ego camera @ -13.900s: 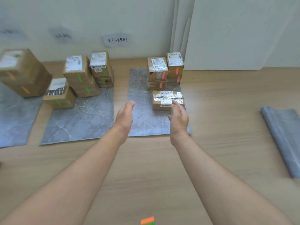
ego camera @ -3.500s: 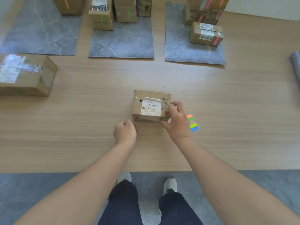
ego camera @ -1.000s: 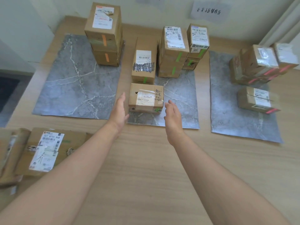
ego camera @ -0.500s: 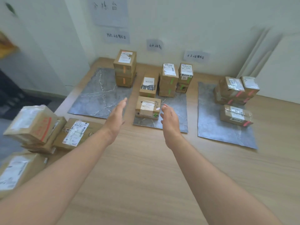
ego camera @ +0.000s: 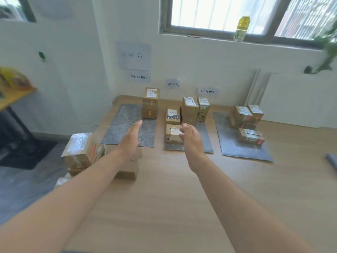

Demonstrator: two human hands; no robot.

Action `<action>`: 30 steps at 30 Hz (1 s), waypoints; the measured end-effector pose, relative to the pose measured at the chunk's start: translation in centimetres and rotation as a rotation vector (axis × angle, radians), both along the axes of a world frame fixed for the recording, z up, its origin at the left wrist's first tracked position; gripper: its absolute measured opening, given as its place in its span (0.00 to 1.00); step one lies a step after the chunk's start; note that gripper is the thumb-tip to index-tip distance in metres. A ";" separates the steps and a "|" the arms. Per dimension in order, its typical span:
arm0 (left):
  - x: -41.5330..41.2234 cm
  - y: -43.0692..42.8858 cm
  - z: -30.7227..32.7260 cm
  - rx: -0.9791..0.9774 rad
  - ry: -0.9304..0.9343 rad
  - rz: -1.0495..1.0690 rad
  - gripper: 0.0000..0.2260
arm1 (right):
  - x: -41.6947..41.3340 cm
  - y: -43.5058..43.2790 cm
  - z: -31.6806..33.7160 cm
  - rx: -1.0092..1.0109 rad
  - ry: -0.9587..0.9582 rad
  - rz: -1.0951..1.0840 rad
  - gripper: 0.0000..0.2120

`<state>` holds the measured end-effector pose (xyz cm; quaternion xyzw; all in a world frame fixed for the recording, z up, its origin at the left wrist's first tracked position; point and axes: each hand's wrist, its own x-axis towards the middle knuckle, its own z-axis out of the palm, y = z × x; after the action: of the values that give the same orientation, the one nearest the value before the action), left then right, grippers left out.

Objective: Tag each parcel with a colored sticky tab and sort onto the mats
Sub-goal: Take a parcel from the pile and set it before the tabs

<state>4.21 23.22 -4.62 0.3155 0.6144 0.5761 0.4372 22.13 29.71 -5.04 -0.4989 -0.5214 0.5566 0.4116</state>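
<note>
Your left hand [ego camera: 131, 141] is out over the front edge of the left mat [ego camera: 118, 128]. Fingers are straight and together, and it holds nothing. Your right hand [ego camera: 191, 141] is out beside it, fingers loosely bent, thumb apart, also empty. In view it covers the right end of the front parcel [ego camera: 171, 134]; can't tell if it touches it.

Three mats lie flat on the wooden surface [ego camera: 164, 207] near the wall:
- Left mat: a stack of two boxes [ego camera: 150, 105] at the back right corner, with an orange tab [ego camera: 151, 102] on each.
- Middle mat [ego camera: 207, 145]: the front parcel sits at the front left, label up. Behind it is a single box [ego camera: 173, 116] with a scribbled-over label. To the right of that are a taller stack [ego camera: 189, 111] and a second stack [ego camera: 202, 108], with green tabs [ego camera: 202, 116] on their fronts.
- Right mat [ego camera: 229, 143]: a cluster of boxes [ego camera: 244, 115] at the back carries red-pink tabs [ego camera: 248, 118]. A separate box [ego camera: 250, 136] sits in front of it, also tabbed red-pink at its right corner.

Off the mats, at the left edge of the surface, is a pile of boxes [ego camera: 80, 150]. The top one is tilted and wrapped in clear tape; the count is unclear because of blur. A loose box [ego camera: 129, 168] sits under your left wrist in view.

A grey roll [ego camera: 331, 160] lies at the far right edge. A bottle [ego camera: 241, 28] stands on the window ledge. Paper notes [ego camera: 135, 55] are on the wall above the mats.
</note>
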 end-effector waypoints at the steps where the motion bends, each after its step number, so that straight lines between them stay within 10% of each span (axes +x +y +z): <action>1: -0.8 -1.3 0.3 0.003 -0.002 -0.005 0.24 | -0.8 -1.2 0.2 0.013 -0.002 -0.004 0.16; 30: -17.3 -14.3 -3.0 -0.158 0.042 0.238 0.23 | -16.3 -8.5 -5.7 -0.161 -0.056 0.269 0.08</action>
<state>-13.06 8.90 -7.66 0.2168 0.7000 0.5670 0.3762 5.79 21.21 -10.74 -0.4715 -0.5485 0.6324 0.2774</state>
